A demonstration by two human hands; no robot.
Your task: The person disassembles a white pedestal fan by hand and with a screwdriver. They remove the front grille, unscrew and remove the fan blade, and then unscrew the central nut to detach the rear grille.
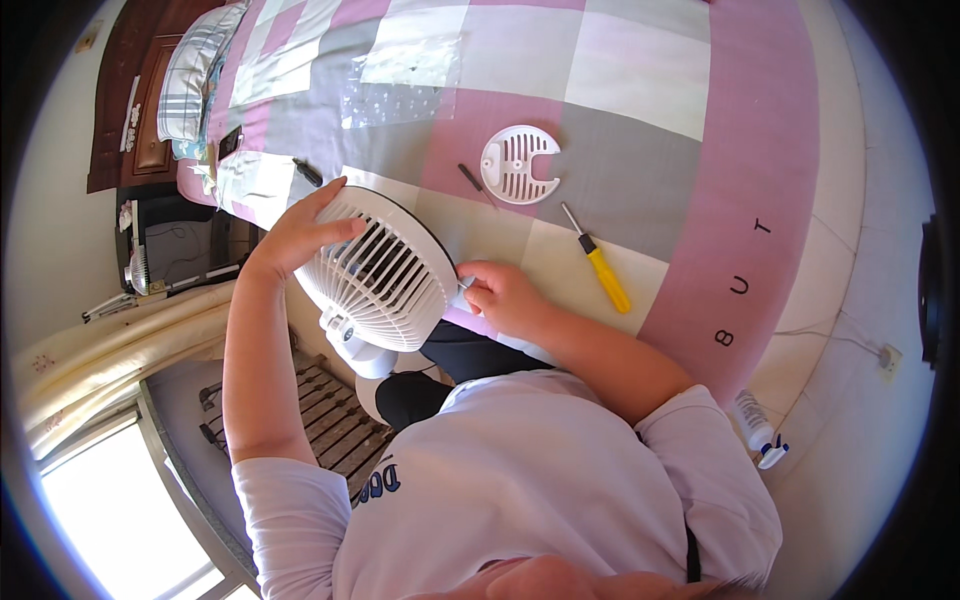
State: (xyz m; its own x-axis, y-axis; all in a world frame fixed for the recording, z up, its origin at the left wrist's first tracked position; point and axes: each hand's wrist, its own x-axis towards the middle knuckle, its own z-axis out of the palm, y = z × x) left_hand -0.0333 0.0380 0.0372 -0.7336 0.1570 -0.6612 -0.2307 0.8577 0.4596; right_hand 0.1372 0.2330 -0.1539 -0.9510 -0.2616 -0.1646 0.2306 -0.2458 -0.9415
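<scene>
A white electric fan (395, 285) is tilted in front of me, its slatted grille facing up toward me and its round base low beside my knee. My left hand (300, 238) grips the upper left rim of the fan, thumb lying on the grille. At the opposite rim, my right hand (503, 298) has its fingers curled together against the edge. Something small and pale shows at those fingertips, too small to name. Beyond the fan, a round white slotted cover (491, 168) with a notch lies on the bed, between a thin dark-handled screwdriver (470, 179) and a yellow-handled screwdriver (606, 281).
The bed (640, 60) has a checked pink, grey and white cover. On it lie a clear plastic bag (400, 95), a black-handled tool (308, 172) and a phone (230, 142). A slatted wooden rack (325, 415) is at lower left; a spray bottle (755, 422) stands at right.
</scene>
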